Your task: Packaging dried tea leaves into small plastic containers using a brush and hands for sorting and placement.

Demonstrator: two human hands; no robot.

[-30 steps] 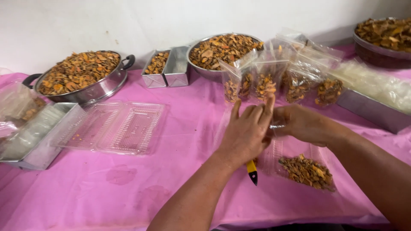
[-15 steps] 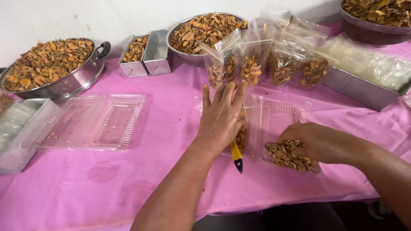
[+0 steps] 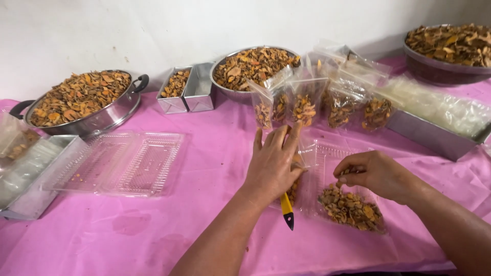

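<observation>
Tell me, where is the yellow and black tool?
In the head view, the yellow and black tool lies on the pink tablecloth, poking out from under the left hand, just left of the filled clear pouch.

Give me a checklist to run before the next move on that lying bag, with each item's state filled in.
1. Left hand flat on a clear bag and the yellow-handled tool: ok.
2. Right hand pinching at the open bag of orange-brown dried pieces: ok.
3. Whether the bag's mouth is sealed: cannot tell, the clear film hides its edge.
4. Contents inside the bag, none spilled around it on the pink tablecloth: ok.
5. Filled bags standing upright behind the hands, apart from them: ok.
6. Tool's working end: cannot tell, only the handle and its black end show from under the palm.
</observation>
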